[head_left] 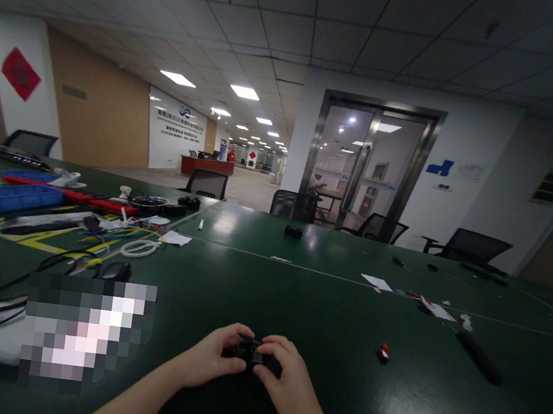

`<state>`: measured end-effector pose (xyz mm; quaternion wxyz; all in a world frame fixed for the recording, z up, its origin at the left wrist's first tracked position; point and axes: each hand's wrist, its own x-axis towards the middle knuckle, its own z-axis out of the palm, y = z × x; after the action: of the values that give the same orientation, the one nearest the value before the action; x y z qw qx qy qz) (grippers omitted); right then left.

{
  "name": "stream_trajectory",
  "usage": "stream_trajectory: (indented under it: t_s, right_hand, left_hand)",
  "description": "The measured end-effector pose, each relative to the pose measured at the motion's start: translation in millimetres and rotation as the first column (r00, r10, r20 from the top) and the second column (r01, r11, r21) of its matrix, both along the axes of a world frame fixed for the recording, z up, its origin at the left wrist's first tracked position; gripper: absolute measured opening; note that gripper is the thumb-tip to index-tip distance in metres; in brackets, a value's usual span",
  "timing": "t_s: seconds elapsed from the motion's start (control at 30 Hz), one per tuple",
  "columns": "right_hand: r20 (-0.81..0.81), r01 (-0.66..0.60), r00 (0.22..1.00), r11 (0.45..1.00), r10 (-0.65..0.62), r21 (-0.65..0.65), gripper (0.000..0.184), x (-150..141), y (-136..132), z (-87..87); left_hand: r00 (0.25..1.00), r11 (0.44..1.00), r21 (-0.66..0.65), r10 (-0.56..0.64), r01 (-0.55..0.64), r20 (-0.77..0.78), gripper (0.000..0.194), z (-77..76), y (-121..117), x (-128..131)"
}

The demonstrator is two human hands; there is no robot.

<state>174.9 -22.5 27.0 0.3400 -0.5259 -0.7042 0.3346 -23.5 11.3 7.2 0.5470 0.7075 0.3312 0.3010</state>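
Note:
Both hands meet low in the middle of the head view, close to the near side of the green table [207, 279]. Between them is a small black part [249, 349], dark and mostly covered by fingers, so its exact kind does not show. My left hand [218, 356] grips its left side with thumb and fingers. On the other side, my right hand [285, 373] pinches it, with a dark end showing under the palm. A small red and white item [383, 353] lies on the table to the right of my right hand.
Cables, a blue tray [13, 197] and a black computer mouse [114, 272] crowd the left. A black object [293, 232] sits farther back. Rightward lie paper [375, 282] and a long black-handled tool [478, 356]. Chairs [294, 205] stand along the far edge.

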Motion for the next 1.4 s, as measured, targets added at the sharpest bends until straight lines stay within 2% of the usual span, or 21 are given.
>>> stream_trajectory:
  t_s: [0.2,0.47,0.63,1.03,1.2,1.4]
  right_hand:
    - [0.028,-0.035,0.999,0.995,0.033,0.097,0.018,0.7,2.2,-1.3]
    - [0.037,-0.038,0.999,0.998,0.037,0.048,0.019,1.7,-0.9,3.2]
    - [0.045,-0.035,0.998,0.997,0.032,0.071,0.02,0.8,0.4,-0.1]
    - [0.154,-0.052,0.987,0.993,0.036,0.103,0.023,0.4,-1.1,1.1]
    - [0.233,-0.075,0.971,0.994,0.055,0.077,0.02,-1.1,2.5,-4.3]
    - [0.213,-0.069,0.975,0.998,0.07,-0.011,0.017,0.9,3.3,-1.9]
  left_hand:
    - [0.999,0.999,0.005,0.042,-0.042,-0.026,0.041,1.8,-1.0,2.9]
    - [1.0,1.0,-0.02,0.009,-0.009,-0.01,0.041,3.1,-1.2,2.2]
    - [0.999,0.999,-0.037,0.019,-0.02,-0.026,0.04,7.2,-3.1,3.4]
    - [0.999,1.0,-0.004,0.018,-0.018,-0.048,0.041,1.4,-1.0,3.6]
    - [1.0,1.0,-0.027,0.005,-0.006,-0.025,0.042,0.0,-0.6,3.8]
    - [0.998,1.0,-0.027,0.008,-0.01,-0.063,0.04,5.5,-4.0,5.1]
